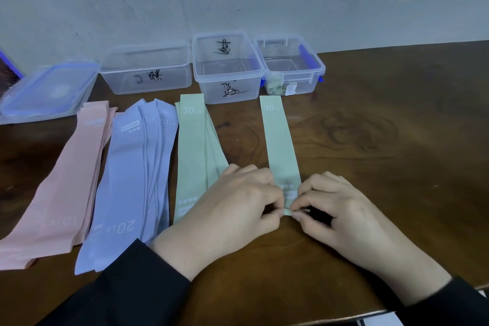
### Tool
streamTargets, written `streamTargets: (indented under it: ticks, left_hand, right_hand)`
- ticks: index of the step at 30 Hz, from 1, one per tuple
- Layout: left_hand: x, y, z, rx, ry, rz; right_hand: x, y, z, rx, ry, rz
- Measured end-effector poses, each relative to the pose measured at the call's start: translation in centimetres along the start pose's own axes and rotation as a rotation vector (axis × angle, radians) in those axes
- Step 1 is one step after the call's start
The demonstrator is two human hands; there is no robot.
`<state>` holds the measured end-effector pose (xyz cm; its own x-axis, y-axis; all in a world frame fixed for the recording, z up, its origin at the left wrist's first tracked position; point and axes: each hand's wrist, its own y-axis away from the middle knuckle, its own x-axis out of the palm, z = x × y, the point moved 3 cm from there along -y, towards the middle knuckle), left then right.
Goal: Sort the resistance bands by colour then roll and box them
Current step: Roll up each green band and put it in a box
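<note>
A single green band [279, 137] marked 30 LB lies flat and lengthwise on the wooden table. My left hand [238, 209] and my right hand [336, 209] both pinch its near end, which is folded into a small tight roll between the fingertips. To the left lie three sorted piles: pink bands [66, 180], purple bands [129, 172] marked 20 LB, and green bands [193, 151]. My left hand covers the near end of the green pile.
Three clear plastic boxes stand at the back by the wall: a left box [145, 71], a middle box [227, 69], and a right box [291, 66] holding rolled green bands. Clear lids [47, 90] lean at far left. The table's near edge runs bottom right.
</note>
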<state>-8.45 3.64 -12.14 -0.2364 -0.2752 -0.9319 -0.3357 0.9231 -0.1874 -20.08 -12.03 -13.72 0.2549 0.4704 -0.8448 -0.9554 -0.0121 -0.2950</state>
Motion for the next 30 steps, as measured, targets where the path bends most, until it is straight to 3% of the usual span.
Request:
streamTargets:
  ticks: [10, 20, 30]
  left_hand:
    - [0.0, 0.0, -0.2, -0.008, -0.028, -0.029]
    - [0.0, -0.1, -0.3, -0.025, -0.013, -0.045]
    - [0.1, -0.2, -0.1, -0.050, -0.025, -0.074]
  right_hand:
    - [0.0, 0.0, 0.0, -0.016, 0.046, -0.036]
    - [-0.9, -1.3, -0.2, -0.086, 0.049, 0.069]
    - [-0.5, -1.5, -0.8, -0.087, 0.087, 0.024]
